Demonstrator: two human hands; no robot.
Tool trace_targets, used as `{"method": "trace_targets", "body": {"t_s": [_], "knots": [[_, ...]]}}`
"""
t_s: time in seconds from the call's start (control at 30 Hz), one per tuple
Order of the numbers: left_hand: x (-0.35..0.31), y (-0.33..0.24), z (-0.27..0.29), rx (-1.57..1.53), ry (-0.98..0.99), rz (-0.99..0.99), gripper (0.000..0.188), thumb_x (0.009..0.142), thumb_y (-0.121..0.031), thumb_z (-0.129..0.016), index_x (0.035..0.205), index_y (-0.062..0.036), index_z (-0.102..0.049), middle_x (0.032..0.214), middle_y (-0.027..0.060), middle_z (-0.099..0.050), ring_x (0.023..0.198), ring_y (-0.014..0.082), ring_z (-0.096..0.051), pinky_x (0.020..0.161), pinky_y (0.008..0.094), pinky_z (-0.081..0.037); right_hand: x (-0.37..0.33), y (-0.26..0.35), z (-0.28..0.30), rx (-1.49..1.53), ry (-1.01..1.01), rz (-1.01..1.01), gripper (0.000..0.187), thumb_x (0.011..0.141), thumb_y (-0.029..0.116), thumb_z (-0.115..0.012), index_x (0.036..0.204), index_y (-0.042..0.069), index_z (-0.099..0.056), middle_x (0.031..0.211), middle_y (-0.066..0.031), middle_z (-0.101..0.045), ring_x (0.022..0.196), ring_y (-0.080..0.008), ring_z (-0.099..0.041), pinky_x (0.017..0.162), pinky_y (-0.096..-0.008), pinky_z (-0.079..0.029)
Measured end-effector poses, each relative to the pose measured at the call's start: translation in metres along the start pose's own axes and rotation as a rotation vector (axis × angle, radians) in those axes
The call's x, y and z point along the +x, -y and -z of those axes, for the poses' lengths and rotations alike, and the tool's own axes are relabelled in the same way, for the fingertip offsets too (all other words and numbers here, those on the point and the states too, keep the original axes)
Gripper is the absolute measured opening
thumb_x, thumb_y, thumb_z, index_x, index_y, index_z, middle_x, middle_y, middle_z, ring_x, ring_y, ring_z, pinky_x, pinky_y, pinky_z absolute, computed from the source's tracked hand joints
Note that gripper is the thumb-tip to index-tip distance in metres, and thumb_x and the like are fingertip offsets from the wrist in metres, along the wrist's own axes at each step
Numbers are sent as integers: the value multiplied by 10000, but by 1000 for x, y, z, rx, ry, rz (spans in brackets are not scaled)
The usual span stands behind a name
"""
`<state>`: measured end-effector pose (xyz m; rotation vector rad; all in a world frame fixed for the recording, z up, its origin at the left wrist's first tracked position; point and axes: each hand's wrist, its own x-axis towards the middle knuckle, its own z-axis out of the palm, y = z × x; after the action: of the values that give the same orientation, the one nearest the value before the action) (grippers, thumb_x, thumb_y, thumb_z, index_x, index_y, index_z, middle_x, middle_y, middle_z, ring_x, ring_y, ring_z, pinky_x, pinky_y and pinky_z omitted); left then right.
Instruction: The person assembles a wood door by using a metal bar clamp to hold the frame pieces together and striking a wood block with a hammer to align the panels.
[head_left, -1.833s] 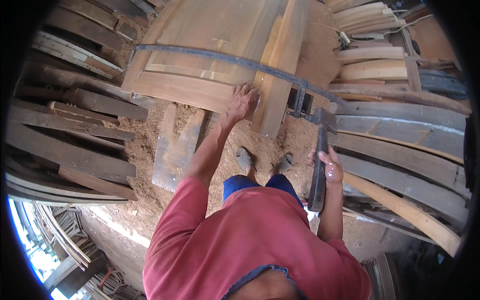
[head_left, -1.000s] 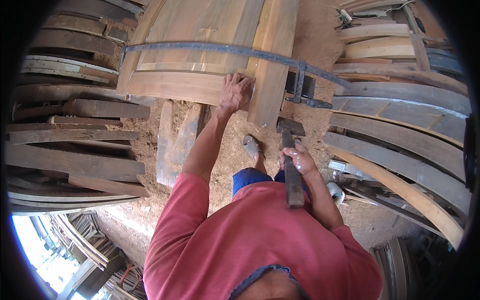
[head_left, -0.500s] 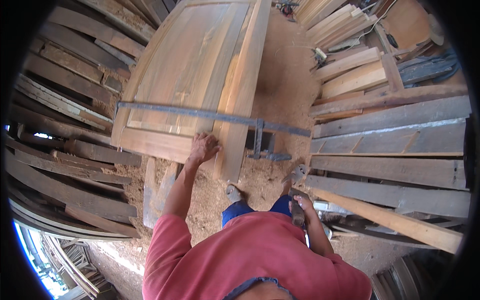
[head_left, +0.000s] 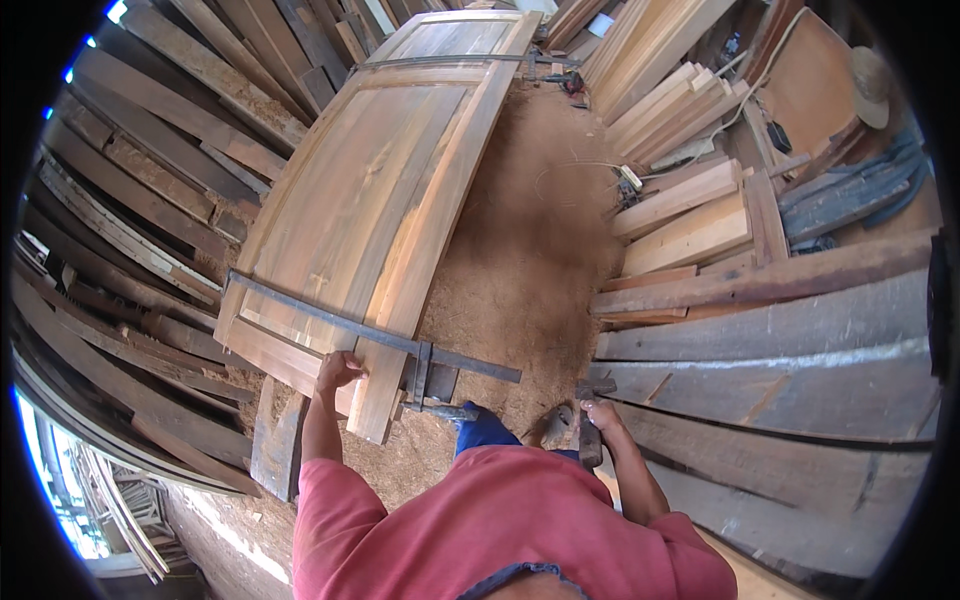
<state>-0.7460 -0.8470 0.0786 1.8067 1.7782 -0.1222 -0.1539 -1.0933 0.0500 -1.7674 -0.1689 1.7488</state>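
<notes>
A panelled wooden door (head_left: 345, 180) lies flat in front of me, its far end away at the top. Across its near end runs a long metal bar clamp (head_left: 375, 333), whose jaw and screw (head_left: 430, 408) stick out past the right edge. My left hand (head_left: 340, 370) is at the door's near edge, beside the right stile, its fingers bent over the wood. Low at my right side, my right hand (head_left: 600, 415) is closed round a dark tool with a blocky end (head_left: 590, 445); its exact kind is unclear.
A second bar clamp (head_left: 440, 62) crosses the door's far end. Stacked dark boards (head_left: 150, 180) line the left, and planks (head_left: 760, 375) lie along the right. Pale timber pieces (head_left: 690, 215) and a power cord (head_left: 690, 150) are at the far right. Sawdust covers the floor (head_left: 530, 260).
The view has shifted, showing more of the door's far end. My left hand has gone from lying on the near rail to bending over the near edge. My right hand keeps the dark tool.
</notes>
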Motion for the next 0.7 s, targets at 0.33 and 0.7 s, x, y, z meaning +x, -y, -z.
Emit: {"method": "trace_targets", "body": {"t_s": [0.33,0.7], "knots": [[-4,-14,-11,69,-49,-36,429,540,-308,-933,877,-134,-734,876,52,-736,900,260,-705,804,383,-547,83,129,13,210,28,-45,237,942,227,-606,907,-7,-603,720,-151,-658,581,-275,-648,519,-397,-534],[13,-40,12,162,63,83,481,465,-301,-957,853,-166,-707,863,22,-720,895,290,-674,807,423,-526,118,286,-90,-22,325,217,322,926,307,-668,783,19,-650,690,-79,-642,580,-170,-616,542,-310,-496]]}}
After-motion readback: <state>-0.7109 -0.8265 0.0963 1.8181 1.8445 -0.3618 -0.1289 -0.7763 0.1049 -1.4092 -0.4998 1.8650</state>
